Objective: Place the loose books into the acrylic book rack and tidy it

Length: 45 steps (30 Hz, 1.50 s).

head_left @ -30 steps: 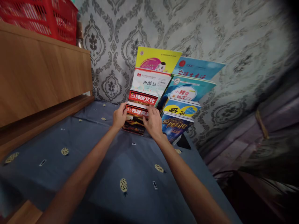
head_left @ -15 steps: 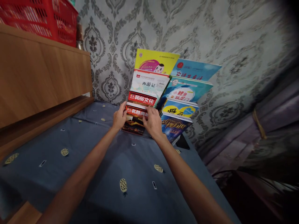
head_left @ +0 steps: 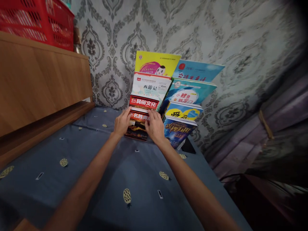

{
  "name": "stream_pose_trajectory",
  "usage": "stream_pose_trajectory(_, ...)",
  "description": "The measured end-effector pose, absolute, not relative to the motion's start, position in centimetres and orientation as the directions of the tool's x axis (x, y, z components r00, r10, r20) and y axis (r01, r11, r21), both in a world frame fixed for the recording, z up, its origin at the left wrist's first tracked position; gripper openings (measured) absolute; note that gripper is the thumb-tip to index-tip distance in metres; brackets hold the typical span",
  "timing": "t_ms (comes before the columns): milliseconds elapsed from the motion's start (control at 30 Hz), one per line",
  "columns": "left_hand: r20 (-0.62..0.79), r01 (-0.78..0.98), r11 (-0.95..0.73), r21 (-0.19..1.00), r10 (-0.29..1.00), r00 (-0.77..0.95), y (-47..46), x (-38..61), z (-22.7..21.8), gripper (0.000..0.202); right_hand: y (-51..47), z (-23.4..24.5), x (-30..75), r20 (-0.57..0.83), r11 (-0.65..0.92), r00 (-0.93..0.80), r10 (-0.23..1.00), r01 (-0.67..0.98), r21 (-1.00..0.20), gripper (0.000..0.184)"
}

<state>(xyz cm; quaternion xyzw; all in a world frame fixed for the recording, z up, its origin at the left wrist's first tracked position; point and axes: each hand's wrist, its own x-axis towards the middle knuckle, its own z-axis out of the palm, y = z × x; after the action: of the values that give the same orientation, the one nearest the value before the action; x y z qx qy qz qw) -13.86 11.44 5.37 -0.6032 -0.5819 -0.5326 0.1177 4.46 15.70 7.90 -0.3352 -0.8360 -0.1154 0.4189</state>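
Two side-by-side rows of upright books lean back in steps on a blue cloth. At the front of the left row stands a red and black book (head_left: 137, 127). My left hand (head_left: 122, 122) grips its left edge, and my right hand (head_left: 155, 125) holds its upper right side, fingers over the top. Behind it rise another red book (head_left: 144, 102), a white book (head_left: 150, 86) and a yellow book (head_left: 157, 61). Right of my right hand is a dark blue book (head_left: 179, 131), with a yellow and blue book (head_left: 184, 110) and two light blue books behind.
The cloth (head_left: 96, 179) has a pineapple print. A dark flat object (head_left: 188, 146) lies by the right row. At left stands a wooden cabinet (head_left: 45, 80) with a red basket (head_left: 36, 22) on top. Patterned wallpaper (head_left: 134, 35) is behind, and a curtain (head_left: 245, 138) hangs at right.
My left hand has shifted further over the front book's upper left corner. Both hands stay on that book. The whole view has moved slightly.
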Motion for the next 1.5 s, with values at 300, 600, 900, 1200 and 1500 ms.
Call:
stream_pose_trajectory(300, 0.793, 0.828, -0.309, 0.467, 0.560, -0.239, 11.5, -13.9, 5.5, 0.041, 15.9, 7.5, 4.3, 0.804, 0.748, -0.406, 0.435, 0.659, -0.072, 0.054)
stream_pose_trajectory(600, 0.783, 0.855, -0.242, 0.458, 0.565, -0.260, 11.2, -13.7, 5.7, 0.041, 15.2, 8.8, 4.3, 0.761, 0.713, -0.465, 0.452, 0.701, 0.005, 0.050)
stream_pose_trajectory(900, 0.765, 0.865, -0.305, 0.399, 0.630, -0.131, 10.5, -15.1, 6.8, 0.044, 13.6, 6.7, 5.0, 0.838, 0.780, -0.388, 0.382, 0.622, -0.068, 0.062)
stream_pose_trajectory(1200, 0.506, 0.808, -0.251, 0.533, 0.860, -0.067, 9.8, -20.1, 9.2, 0.035, 15.2, -3.0, 7.7, 0.586, 0.587, -0.140, 0.798, 0.399, -0.704, 0.067)
stream_pose_trajectory(1500, 0.332, 0.884, -0.162, 0.438, 0.943, 0.008, 10.2, -18.2, 8.7, 0.018, 15.8, -4.0, 6.5, 0.536, 0.557, -0.190, 0.823, 0.452, -0.697, 0.063)
